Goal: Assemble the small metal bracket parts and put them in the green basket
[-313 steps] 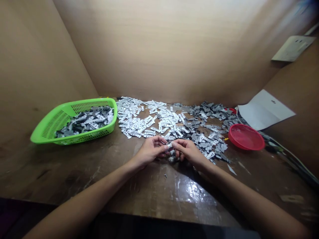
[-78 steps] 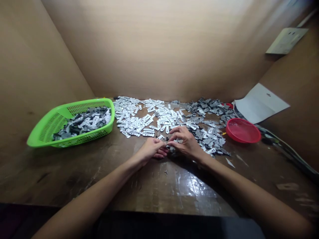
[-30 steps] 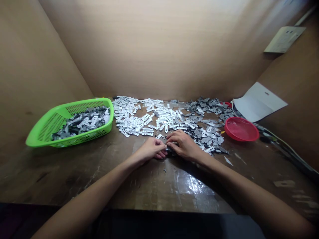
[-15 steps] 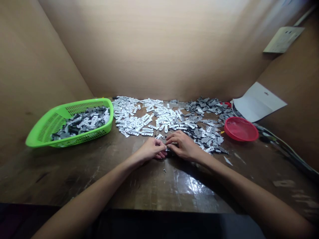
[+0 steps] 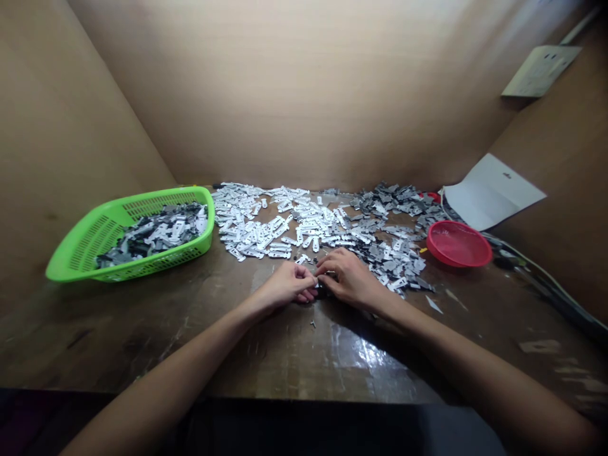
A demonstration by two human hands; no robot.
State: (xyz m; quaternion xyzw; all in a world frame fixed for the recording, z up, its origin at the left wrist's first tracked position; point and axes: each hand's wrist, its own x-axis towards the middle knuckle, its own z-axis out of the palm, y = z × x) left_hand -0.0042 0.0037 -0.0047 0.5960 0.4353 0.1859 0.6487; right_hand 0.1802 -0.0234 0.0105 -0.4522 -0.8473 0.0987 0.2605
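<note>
Near the middle of the table my left hand and my right hand meet, both with bent, closed fingers. Between their fingertips is a small metal part, mostly covered by the fingers, so its exact kind cannot be made out. Just beyond the hands lies a spread of flat white-and-grey slotted metal plates. A darker heap of similar plates reaches close to my right hand. A tiny metal piece rests on the table in front of the hands.
A green plastic basket with many such plates stands at the left. To the right are a red round dish, a white sheet and cables along the wall. A wall socket is mounted above. Wooden panels enclose the table.
Both hands stay together in almost the same place, fingers closed on the small part. The whole view has shifted very slightly.
</note>
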